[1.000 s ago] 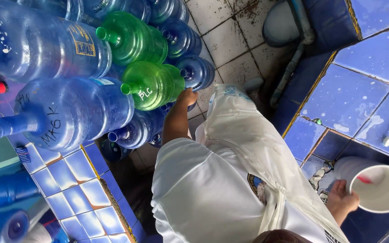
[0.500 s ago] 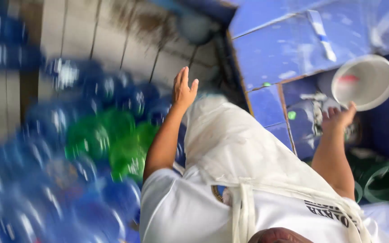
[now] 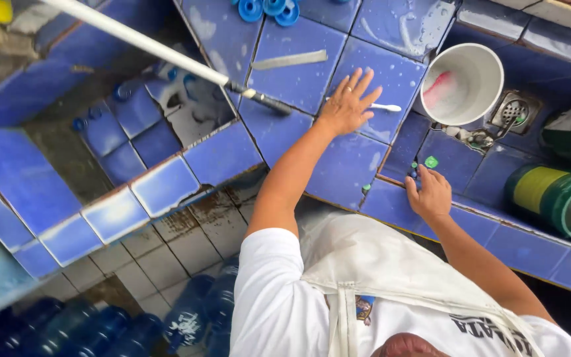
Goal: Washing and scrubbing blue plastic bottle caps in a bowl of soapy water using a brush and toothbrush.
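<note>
While both hands now lie on the blue desk:
Left hand (image 3: 348, 106): off the bottles, flat, fingers spread, empty, over a white toothbrush (image 3: 386, 107).
Right hand (image 3: 429, 193): off the white bucket (image 3: 462, 82), loosely open, empty, near green caps (image 3: 431, 161) at the front edge.

Tabletop (image 3: 299, 86) faced in glossy blue tiles, wet and soap-streaked. A tiled blue ledge (image 3: 120, 211) runs toward 8 o'clock beside a recessed basin (image 3: 133, 132). Floor (image 3: 186, 251) at 6 o'clock: pale tiles, dirty grout. Metal drain grate (image 3: 514, 111) at 2 o'clock. Daylight, even.
</note>
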